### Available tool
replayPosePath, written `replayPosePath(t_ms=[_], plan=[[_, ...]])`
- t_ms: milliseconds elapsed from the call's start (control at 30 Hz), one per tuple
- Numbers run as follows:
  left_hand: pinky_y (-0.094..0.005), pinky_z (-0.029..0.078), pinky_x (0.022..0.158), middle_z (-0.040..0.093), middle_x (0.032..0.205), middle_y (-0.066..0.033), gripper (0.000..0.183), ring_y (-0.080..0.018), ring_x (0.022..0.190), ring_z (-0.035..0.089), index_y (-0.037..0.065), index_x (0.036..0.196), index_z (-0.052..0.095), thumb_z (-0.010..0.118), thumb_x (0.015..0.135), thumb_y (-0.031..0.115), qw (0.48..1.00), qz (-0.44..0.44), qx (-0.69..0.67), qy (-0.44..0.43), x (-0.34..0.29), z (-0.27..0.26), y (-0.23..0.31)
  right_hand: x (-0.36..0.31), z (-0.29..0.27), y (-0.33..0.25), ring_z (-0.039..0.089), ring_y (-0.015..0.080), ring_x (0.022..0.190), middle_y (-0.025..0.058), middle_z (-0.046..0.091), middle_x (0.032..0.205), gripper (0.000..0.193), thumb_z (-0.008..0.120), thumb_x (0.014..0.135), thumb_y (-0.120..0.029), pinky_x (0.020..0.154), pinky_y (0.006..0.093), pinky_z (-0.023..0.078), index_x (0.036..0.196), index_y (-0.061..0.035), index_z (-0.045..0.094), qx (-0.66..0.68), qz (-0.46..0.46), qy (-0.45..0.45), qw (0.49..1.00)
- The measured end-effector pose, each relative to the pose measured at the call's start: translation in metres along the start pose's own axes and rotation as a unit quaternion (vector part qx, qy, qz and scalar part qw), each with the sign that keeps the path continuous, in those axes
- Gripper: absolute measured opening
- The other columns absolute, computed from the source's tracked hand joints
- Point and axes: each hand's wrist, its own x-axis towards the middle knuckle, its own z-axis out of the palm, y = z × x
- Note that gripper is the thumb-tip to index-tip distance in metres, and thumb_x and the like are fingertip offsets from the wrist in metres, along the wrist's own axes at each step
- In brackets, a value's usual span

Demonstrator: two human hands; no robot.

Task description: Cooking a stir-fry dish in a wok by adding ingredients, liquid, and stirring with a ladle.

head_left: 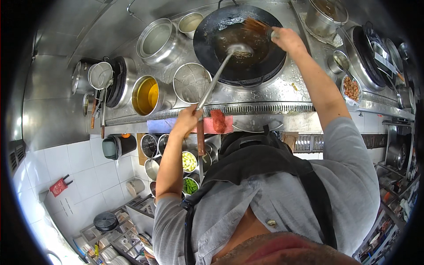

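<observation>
A black wok [204, 53] with dark liquid pooled in it sits on the steel range in front of me. My left hand [187, 120] is closed around the long handle of a metal ladle [217, 78]. The ladle's bowl rests over the liquid near the middle of the wok. My right hand [289, 40] grips a bamboo wok brush [257, 25] at the wok's right side, its bristles over the far part of the wok. Beside the wok, a wire-mesh strainer [192, 83] lies close to my left hand, with a wooden handle [200, 139] sticking out past the range edge.
To the left stand a pot of yellow oil [139, 99] and a large steel pot [170, 46]. A red scrubber [217, 120] and a blue cloth [161, 126] lie along the front edge. At right is a bowl of chopped food [351, 88]. Chopped vegetables [189, 161] sit below.
</observation>
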Motion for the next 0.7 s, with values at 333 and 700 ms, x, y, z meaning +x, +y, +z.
replayPosePath(t_ms=[333, 700], plan=[[-0.0218, 0.033, 0.031, 0.044, 0.065, -0.0030, 0.045, -0.0093, 0.042, 0.040, -0.006, 0.119, 0.049, 0.040, 0.099, 0.033, 0.662, -0.146, -0.691, -0.250, -0.013, 0.018, 0.010, -0.017, 0.040, -0.009, 0.063, 0.0335, 0.101, 0.0177, 0.065, 0.110, 0.049, 0.067, 0.079, -0.031, 0.092, 0.0365, 0.049, 0.123, -0.0117, 0.061, 0.159, -0.003, -0.028, 0.987], [-0.0429, 0.049, 0.055, 0.061, 0.069, -0.0193, 0.037, -0.0337, 0.056, 0.060, -0.006, 0.107, 0.054, 0.062, 0.074, 0.010, 0.997, 0.018, -0.067, -0.020, 0.015, 0.028, 0.044, -0.021, 0.028, -0.009, 0.064, 0.0315, 0.097, 0.0147, 0.067, 0.103, 0.040, 0.063, 0.078, -0.020, 0.088, 0.0403, 0.051, 0.117, -0.0175, 0.065, -0.011, -0.103, -0.123, 0.987]])
